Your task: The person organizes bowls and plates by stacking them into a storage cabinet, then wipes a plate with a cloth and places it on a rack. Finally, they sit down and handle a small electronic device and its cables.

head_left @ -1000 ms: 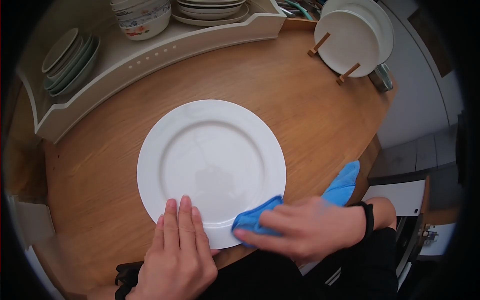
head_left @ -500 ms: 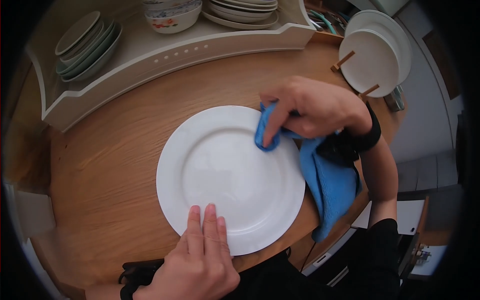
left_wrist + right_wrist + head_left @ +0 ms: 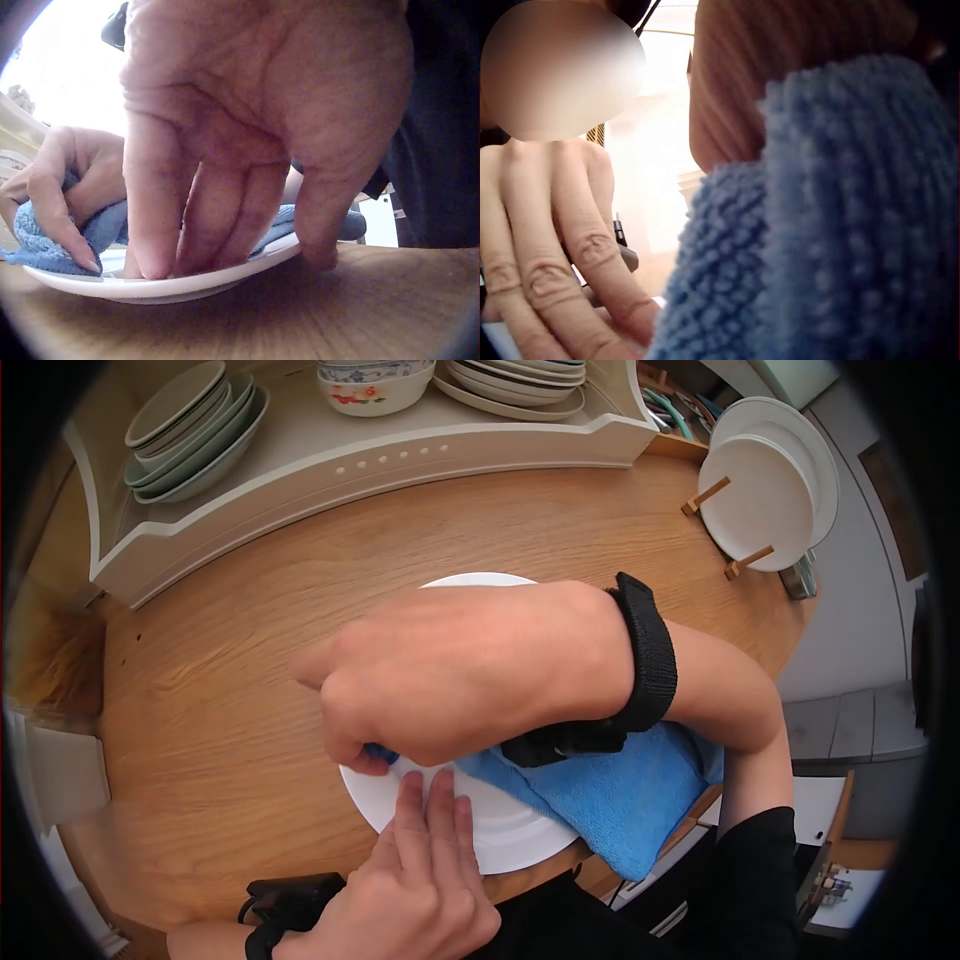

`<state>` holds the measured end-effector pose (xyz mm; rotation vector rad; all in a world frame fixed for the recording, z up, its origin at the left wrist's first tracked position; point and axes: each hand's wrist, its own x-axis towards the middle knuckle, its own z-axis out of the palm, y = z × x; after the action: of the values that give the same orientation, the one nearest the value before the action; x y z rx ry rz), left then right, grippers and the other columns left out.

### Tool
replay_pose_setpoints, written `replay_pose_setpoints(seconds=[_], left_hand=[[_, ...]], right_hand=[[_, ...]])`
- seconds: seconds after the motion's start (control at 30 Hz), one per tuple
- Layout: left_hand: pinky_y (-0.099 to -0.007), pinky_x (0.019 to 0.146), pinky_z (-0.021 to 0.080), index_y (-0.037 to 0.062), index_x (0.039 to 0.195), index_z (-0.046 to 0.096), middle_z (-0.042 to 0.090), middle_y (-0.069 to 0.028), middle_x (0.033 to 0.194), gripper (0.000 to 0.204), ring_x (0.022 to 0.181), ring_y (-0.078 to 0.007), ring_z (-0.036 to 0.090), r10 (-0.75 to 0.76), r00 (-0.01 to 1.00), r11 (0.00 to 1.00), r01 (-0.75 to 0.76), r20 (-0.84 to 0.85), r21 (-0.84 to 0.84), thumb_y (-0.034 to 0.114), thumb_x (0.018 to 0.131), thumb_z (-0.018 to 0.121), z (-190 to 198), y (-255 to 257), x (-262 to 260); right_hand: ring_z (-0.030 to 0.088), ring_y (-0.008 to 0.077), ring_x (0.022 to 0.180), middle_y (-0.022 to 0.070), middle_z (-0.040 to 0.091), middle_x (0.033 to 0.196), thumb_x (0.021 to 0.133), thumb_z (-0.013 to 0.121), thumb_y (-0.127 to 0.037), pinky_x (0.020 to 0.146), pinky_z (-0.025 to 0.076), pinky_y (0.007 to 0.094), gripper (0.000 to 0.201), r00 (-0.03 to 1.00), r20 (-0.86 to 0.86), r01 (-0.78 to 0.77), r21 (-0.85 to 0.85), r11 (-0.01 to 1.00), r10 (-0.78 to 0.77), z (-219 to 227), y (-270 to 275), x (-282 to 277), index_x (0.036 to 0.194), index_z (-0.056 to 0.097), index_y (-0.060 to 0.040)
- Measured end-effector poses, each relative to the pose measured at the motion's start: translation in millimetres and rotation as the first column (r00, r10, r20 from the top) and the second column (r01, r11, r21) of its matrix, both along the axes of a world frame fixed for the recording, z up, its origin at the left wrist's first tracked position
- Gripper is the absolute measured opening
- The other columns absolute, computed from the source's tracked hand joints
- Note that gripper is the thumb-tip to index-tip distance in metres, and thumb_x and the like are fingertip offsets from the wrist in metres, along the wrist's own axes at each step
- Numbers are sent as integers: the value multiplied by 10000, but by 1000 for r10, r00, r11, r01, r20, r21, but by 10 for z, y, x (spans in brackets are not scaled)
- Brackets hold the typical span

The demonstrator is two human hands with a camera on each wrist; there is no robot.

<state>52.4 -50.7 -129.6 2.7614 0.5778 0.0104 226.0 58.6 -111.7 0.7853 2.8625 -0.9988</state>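
A white plate lies on the wooden table, mostly covered by the right arm in the head view. Straight fingers of the left hand press on its near rim; the left wrist view shows the thumb at the rim's outer side. The right hand reaches across the plate to its left side, gripping a bunched part of a blue cloth. In the left wrist view, the right hand holds the cloth against the rim. Cloth fills much of the right wrist view, beside the left hand.
A cream shelf along the back holds stacked dishes and a flowered bowl. Plates stand in a wooden rack at the back right, near a utensil box. A white container is at the left edge.
The right hand with the cloth has moved from the near right rim, up to the far right rim, then across to the left side. The left hand has stayed pressed on the near rim.
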Motion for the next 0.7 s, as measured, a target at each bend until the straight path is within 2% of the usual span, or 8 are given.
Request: replay_pose_setpoints(seconds=[0.03,0.1,0.17,0.23,0.27,0.5,0.63,0.7], left_hand=[[-488,871,591,-167,1074,694,662,-376,1127,414,1100,-500,657,-133,976,917,186,-171,353,176,854,616,-19,-12,10],[-450,884,584,-181,1119,661,641,-374,1175,440,1121,-483,642,-109,982,918,160,-155,362,156,845,593,25,-36,9],[-412,898,576,-196,1165,629,620,-373,1223,472,1142,-467,626,-83,987,919,130,-141,371,136,835,570,51,-35,1],[-409,763,617,-153,1144,652,655,-342,1173,473,1094,-470,664,-107,983,908,157,-147,389,269,932,618,42,-29,-4],[-409,763,617,-153,1144,652,655,-342,1173,473,1094,-470,664,-109,984,906,157,-142,394,269,932,618,43,-40,2],[-377,757,613,-143,1164,647,652,-339,1185,505,1094,-425,675,-67,990,910,111,-123,400,316,961,595,52,-81,-8],[-377,749,613,-140,1161,650,649,-342,1190,505,1099,-413,677,-58,991,903,103,-119,416,323,970,587,27,-95,-25],[-379,744,614,-144,1159,649,647,-348,1188,501,1098,-419,676,-59,994,904,92,-92,418,315,969,586,-5,-103,-28]], right_hand=[[643,355,879,128,623,914,716,631,-7,709,522,433,134,999,18,34,-12,999,-34,8,-20,1,794,727,-57],[646,355,877,122,634,923,723,628,-6,708,521,430,146,996,34,85,-30,996,-84,11,26,102,802,735,-69],[645,348,867,126,636,920,729,618,1,713,516,426,171,986,55,150,92,984,-155,-49,107,237,814,744,-78],[643,349,848,131,630,903,743,596,7,722,508,421,199,963,70,248,153,957,-261,-9,107,434,824,753,-84],[637,348,838,131,626,888,759,571,16,730,498,427,193,948,64,297,183,937,-313,-19,83,534,804,734,-77],[615,358,791,114,622,861,769,545,34,716,484,435,164,862,14,476,320,819,-507,-51,-454,1000,749,678,-60],[592,350,729,118,610,818,693,540,43,659,477,414,167,857,0,504,200,840,-515,-3,-887,1179,723,671,-55],[607,333,738,110,624,818,706,545,27,671,487,401,192,868,83,482,106,870,-490,122,-1110,1282,763,707,-59]])
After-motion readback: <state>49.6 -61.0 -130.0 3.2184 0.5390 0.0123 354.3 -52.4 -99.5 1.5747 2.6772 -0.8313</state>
